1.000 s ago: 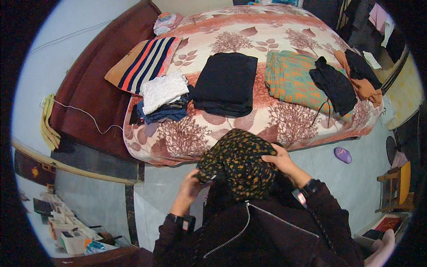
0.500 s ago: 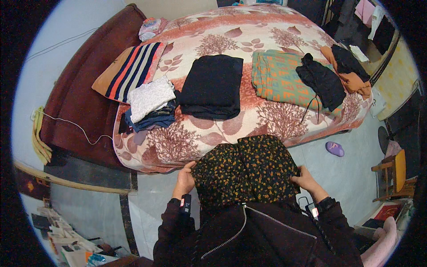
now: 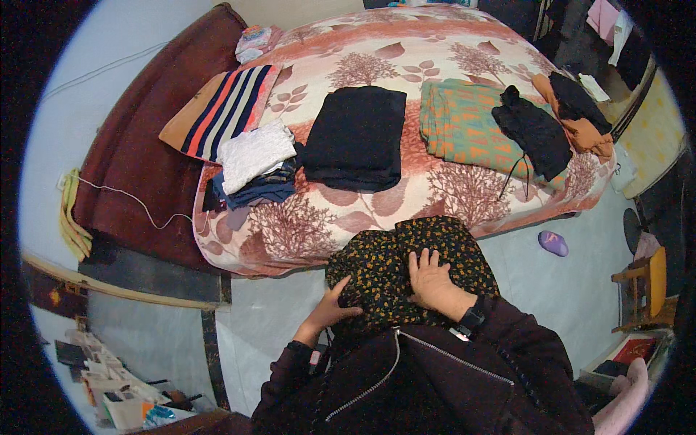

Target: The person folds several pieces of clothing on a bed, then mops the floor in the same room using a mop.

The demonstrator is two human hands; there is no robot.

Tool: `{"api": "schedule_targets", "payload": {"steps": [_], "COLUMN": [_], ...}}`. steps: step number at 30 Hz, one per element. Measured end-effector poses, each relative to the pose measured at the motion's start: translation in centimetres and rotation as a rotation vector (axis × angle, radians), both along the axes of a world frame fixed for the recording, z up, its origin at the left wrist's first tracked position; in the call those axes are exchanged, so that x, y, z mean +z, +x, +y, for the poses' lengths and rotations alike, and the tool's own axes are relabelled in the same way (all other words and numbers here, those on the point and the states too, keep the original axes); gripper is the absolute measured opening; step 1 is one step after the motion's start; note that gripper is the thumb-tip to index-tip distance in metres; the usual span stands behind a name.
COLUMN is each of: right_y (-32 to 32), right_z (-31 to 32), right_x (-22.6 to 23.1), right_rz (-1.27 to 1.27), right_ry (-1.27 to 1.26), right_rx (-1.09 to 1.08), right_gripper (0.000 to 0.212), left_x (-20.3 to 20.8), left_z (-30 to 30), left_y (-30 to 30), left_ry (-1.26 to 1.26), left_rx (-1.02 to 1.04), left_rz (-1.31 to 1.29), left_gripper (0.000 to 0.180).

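You wear a dark, near-black zip-up jacket [image 3: 435,377] with a silver metal zipper [image 3: 395,359] running diagonally down the chest. Its long sleeves reach your wrists. On your right wrist sits a black wristwatch [image 3: 473,319] with a dark strap, and a dark cuff [image 3: 297,348] closes round your left wrist.

Perhaps six garment piles [image 3: 355,138], one bed [image 3: 406,58].

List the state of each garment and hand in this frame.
Black floral-print fabric garment: bunched against the person's body.
Left hand: flat on its left edge.
Right hand: palm pressed on top.
Black cloth stack: folded, on the bed.
Green and orange patterned cloth: folded flat.
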State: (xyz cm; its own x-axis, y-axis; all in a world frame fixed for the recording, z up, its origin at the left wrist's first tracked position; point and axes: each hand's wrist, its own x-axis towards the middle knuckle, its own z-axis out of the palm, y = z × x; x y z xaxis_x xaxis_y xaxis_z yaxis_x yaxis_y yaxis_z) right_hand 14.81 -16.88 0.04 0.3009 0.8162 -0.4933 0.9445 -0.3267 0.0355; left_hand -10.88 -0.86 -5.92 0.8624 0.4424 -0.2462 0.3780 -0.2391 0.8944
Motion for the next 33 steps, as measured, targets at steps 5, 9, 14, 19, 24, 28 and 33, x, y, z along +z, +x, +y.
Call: {"api": "schedule_targets", "payload": {"steps": [5, 9, 14, 19, 24, 28, 33], "right_y": [4.6, 11.2, 19.0, 21.3, 18.1, 10.9, 4.2], "right_z": [-2.0, -5.1, -12.1, -15.9, -10.2, -4.8, -2.5], "right_x": [-1.2, -1.9, -0.4, 1.0, 2.5, 6.5, 7.4], "right_rz": [0.028, 0.514, 1.238, 1.065, 0.826, 0.499, 1.381], "right_ry": [0.295, 0.602, 1.017, 1.024, 1.026, 1.023, 0.663], "right_rx": [-0.095, -0.363, -0.989, -1.182, -1.060, -0.428, -0.138], "right_gripper": [0.030, 0.031, 0.038, 0.037, 0.035, 0.032, 0.045], "left_x": [1.4, 2.9, 3.9, 1.5, -1.7, -2.4, -0.6], "left_z": [0.3, 2.3, 4.4, 3.8, 3.9, 3.9, 2.8], "left_y": [0.2, -0.7, -3.6, -4.9, -5.0, -4.0, -2.1], "left_ry": [-0.157, -0.215, -0.213, -0.559, -0.619, -0.620, -0.692], "left_rx": [0.220, 0.260, 0.263, 0.475, 0.610, 0.671, 0.666], "left_rz": [0.058, 0.014, 0.055, -0.005, -0.015, -0.056, -0.184], "left_gripper": [0.071, 0.068, 0.071, 0.056, 0.048, 0.052, 0.073]}}
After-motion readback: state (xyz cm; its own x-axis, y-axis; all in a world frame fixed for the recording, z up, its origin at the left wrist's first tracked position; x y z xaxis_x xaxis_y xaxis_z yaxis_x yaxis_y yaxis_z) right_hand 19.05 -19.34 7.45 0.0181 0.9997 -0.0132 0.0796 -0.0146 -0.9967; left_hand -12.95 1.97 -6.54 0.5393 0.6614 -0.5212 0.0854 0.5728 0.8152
